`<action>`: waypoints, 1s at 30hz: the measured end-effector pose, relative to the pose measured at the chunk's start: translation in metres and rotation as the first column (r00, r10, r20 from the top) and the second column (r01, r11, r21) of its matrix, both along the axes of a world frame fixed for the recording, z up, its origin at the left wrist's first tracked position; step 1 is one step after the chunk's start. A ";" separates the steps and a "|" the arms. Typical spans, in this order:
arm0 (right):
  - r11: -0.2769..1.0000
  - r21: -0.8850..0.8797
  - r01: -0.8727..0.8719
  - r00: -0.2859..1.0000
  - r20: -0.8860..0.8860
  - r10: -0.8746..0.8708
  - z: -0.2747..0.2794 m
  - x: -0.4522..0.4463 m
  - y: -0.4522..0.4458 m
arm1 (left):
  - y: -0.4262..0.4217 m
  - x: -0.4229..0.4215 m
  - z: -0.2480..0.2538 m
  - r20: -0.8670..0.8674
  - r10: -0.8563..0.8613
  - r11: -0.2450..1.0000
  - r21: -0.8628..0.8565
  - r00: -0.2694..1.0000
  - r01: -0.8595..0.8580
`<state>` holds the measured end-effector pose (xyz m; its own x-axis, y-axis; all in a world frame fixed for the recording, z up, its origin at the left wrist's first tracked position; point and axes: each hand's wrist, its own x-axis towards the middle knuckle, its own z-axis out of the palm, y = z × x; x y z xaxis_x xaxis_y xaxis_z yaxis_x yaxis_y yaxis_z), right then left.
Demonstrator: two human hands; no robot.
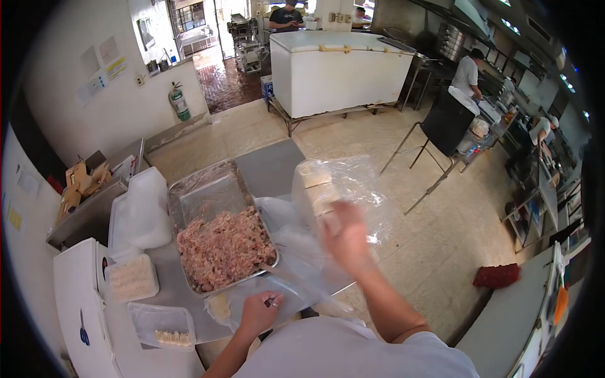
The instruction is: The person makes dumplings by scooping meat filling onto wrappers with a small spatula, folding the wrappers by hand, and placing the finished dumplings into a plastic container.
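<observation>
– Right hand, a blur just right of centre, right at the pale stacks in clear plastic! Gripping one?
– Can't tell, too smeared. Left hand, lower centre: fingers curled; holding anything? Can't tell.
– Beside it?
– A pale piece, to its left; above, the metal tray heaped with minced meat, left of centre.
– And a white chest freezer, top centre!

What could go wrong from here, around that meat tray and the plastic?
The plastic appears to spread past the edge of the table, so the right hand might drag it and the pale stacks toward the floor. The handle jutting over the rim of the tray could be knocked, perhaps flicking meat about.
</observation>
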<state>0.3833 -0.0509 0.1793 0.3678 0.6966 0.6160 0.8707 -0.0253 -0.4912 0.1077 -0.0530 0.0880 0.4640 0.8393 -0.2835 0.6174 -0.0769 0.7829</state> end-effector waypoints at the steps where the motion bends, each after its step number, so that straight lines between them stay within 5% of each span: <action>1: 0.975 0.036 0.218 0.973 0.067 -0.220 0.005 0.036 -0.006 | -0.001 0.009 0.002 0.001 -0.007 0.999 -0.035 1.000 0.007; 3: 0.872 0.089 0.482 0.870 0.066 -0.488 0.000 0.098 -0.015 | -0.002 0.026 0.002 0.065 -0.072 0.997 -0.035 0.995 0.074; 6: 0.835 -0.524 0.166 0.784 -0.443 -0.434 -0.049 0.170 -0.027 | -0.006 0.049 -0.001 0.129 -0.132 0.987 -0.071 0.983 0.142; 10: 0.886 -0.448 -0.124 0.880 -0.462 -0.111 0.016 0.123 -0.026 | -0.005 0.076 0.023 0.120 -0.167 0.976 -0.118 0.979 0.181; 11: 0.902 -0.242 -0.357 0.724 -0.683 0.103 0.025 0.117 -0.022 | -0.005 0.079 0.022 0.144 -0.160 0.974 -0.134 0.976 0.180; 13: 0.742 0.294 -0.603 0.198 -0.846 0.496 0.037 0.110 -0.016 | -0.006 0.083 0.018 0.193 -0.151 0.969 -0.164 0.970 0.183; 16: 0.713 0.377 -0.591 -0.251 -0.926 0.282 0.010 0.135 0.007 | -0.007 0.084 0.003 0.280 -0.122 0.975 -0.145 0.952 0.168; 19: 0.727 -0.065 -0.684 0.320 -0.922 0.219 -0.049 0.146 0.042 | -0.009 0.081 0.001 0.292 -0.067 0.971 -0.201 0.954 0.130; 22: 0.711 -0.589 -0.385 0.892 -0.435 0.124 -0.065 0.128 0.092 | -0.011 0.079 0.009 0.243 -0.105 0.983 -0.120 0.964 0.137; 24: 0.797 -0.599 -0.076 0.965 0.158 0.211 -0.055 0.103 0.092 | -0.011 0.080 0.010 0.227 -0.095 0.983 -0.135 0.969 0.128; 26: 0.791 -0.605 0.094 0.879 0.424 0.220 -0.051 0.081 0.096 | -0.013 0.077 0.009 0.204 -0.094 0.982 -0.139 0.975 0.124; 30: 0.615 -0.774 0.147 0.987 0.153 -0.044 -0.053 0.061 0.121 | -0.014 0.078 0.006 0.198 -0.093 0.982 -0.141 0.976 0.123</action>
